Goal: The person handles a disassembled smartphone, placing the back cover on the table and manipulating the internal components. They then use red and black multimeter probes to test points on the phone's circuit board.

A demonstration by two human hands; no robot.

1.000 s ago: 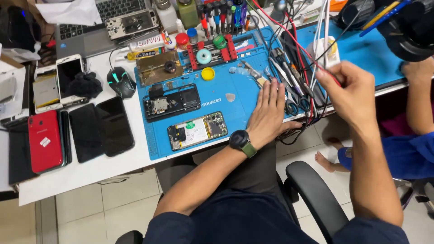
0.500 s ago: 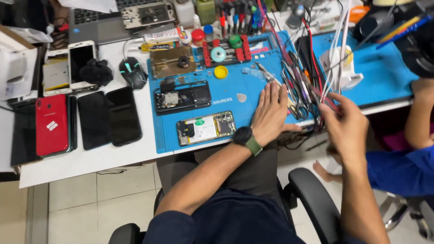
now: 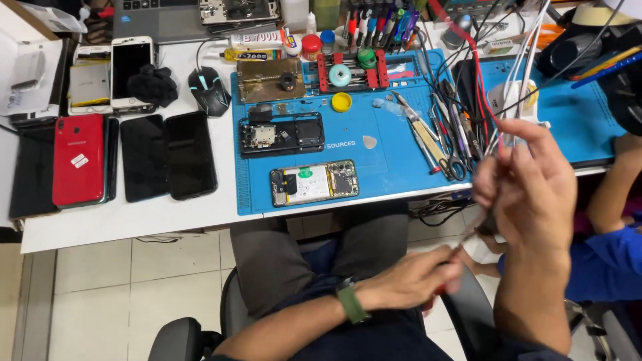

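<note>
My right hand (image 3: 528, 180) is raised at the table's right front edge, closed on a bunch of red, white and black cables (image 3: 498, 113) that run up to the back of the bench. Over my lap, my left hand (image 3: 411, 281), with a green-strapped watch (image 3: 349, 302), is blurred; it pinches a thin dark lead (image 3: 465, 244) that runs up toward the right hand. On the blue work mat (image 3: 394, 174) lie an opened phone with its board showing (image 3: 314, 184) and a black phone frame (image 3: 281, 134).
Tweezers and hand tools (image 3: 435, 137) lie on the mat's right side, a yellow cap (image 3: 342, 101) near its middle. A red phone (image 3: 78, 159), two black phones (image 3: 167, 157) and a mouse (image 3: 209, 90) sit to the left. Another person's blue-sleeved arm (image 3: 602, 261) is at the right.
My left hand has left the mat's front edge and dropped to my lap. My right hand has pulled the cables toward me, and the view has moved closer to the table.
</note>
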